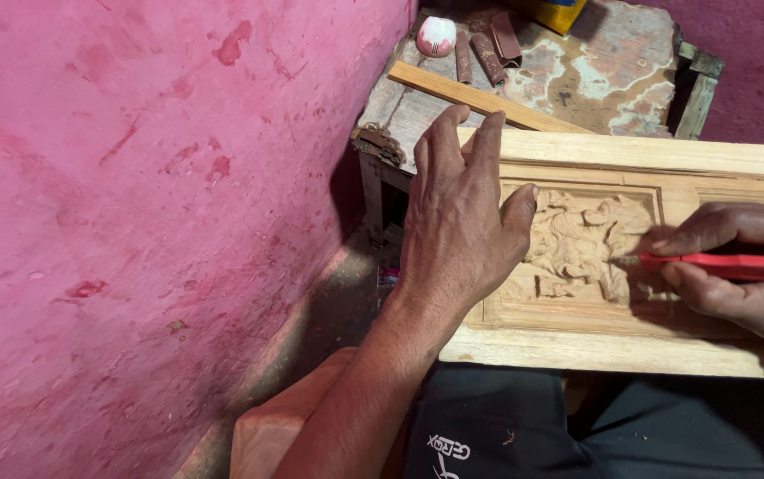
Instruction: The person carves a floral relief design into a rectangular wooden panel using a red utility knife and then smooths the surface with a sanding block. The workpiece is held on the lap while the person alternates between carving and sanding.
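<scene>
The carved wooden panel (612, 257) is the landmark here. It is a long board of pale, unfinished wood, and it lies across the person's lap, over dark trousers (497, 426), with its far edge against the bench (577, 80). In its middle there is a sunken rectangle with a raised frame, and inside this a relief of curling leaf or flower forms, rough and the same pale colour.

The left hand (462, 222) lies flat on the left end of the panel. Its fingers are stretched out and a little spread, holding nothing; the thumb touches the left edge of the carved relief. The right hand (736, 275) is on the right part of the panel. Its fingers are closed around a red-handled tool (728, 264), which lies almost level and points left, and its thin tip meets the right side of the relief.

Below the panel, near the left forearm, a reddish wooden block (266, 435) shows.

Beyond the panel stands the old bench with a stained, worn top. On it, just behind the panel, a thin wooden strip (479, 98) lies slantwise. Farther behind are some dark brown rolled pieces (488, 49), a small round white and pink object (436, 35) and the corner of a yellow container (555, 12); what is in it I cannot tell. Left of the panel rises a pink wall (133, 222).
</scene>
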